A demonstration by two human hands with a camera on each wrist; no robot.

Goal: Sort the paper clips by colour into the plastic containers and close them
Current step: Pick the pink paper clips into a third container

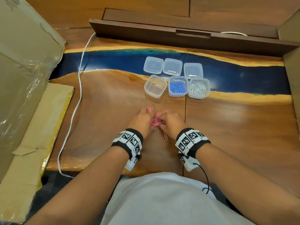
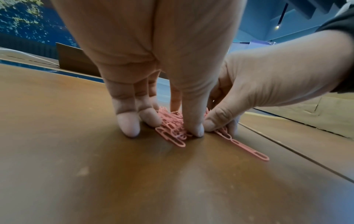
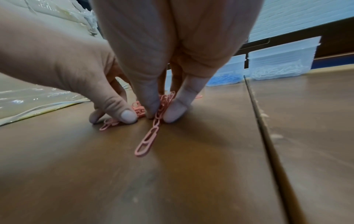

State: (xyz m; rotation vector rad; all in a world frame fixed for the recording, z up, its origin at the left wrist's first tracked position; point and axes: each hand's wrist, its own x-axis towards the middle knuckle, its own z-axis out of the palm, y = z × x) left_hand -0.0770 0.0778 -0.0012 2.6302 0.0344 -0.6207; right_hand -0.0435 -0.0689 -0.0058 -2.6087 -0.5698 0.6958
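Pink paper clips (image 1: 156, 120): heaped on the near table between my left hand (image 1: 140, 122) and right hand (image 1: 172, 122), fingertips pinching the heap from both sides. Destination: empty container (image 1: 155, 86), far left of the row. Advice: squeeze the heap tight, gather the strays, lift together.

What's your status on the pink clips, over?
Both hands, left hand and right hand, pinching pink clips together on table. Blue, white sorted; left container empty, lids off. Nothing in the way.
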